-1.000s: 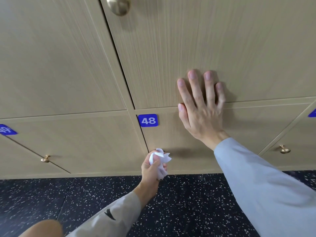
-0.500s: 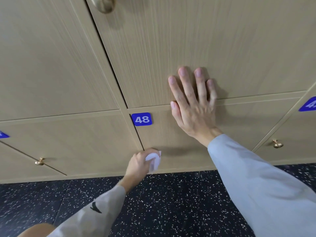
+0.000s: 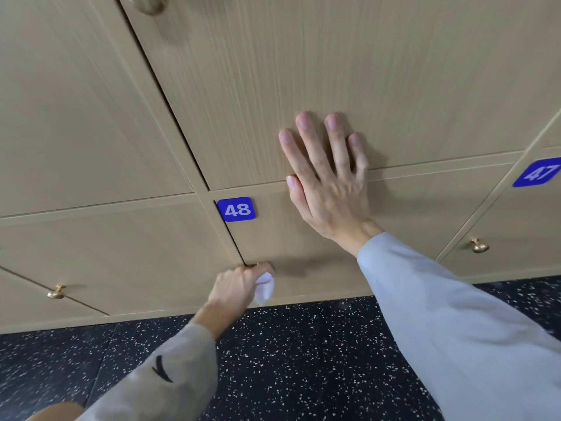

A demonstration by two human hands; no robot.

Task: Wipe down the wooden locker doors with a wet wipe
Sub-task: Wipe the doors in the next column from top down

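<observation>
Since a second ago the left hand (image 3: 239,284) has dropped and turned, so the crumpled wet wipe (image 3: 264,287) that stood up above the fist now shows only as a small white bunch at the right side of the curled fingers, held against the lower left corner of the locker door (image 3: 303,247) marked with the blue 48 plate (image 3: 236,209). The left hand grips the wipe at the door's left edge, just above the dark speckled floor (image 3: 303,360); a bit of brass shows at the knuckles, though whether it is a knob I cannot tell. The right hand (image 3: 324,183) lies flat with fingers spread, much as before, its fingertips on the upper door (image 3: 334,71) and its palm across the seam onto door 48. To the right a second blue plate reads 47 (image 3: 536,172), with a brass knob (image 3: 479,245) below it. Another brass knob (image 3: 56,292) sits on the door at lower left. Both arms wear long grey sleeves
</observation>
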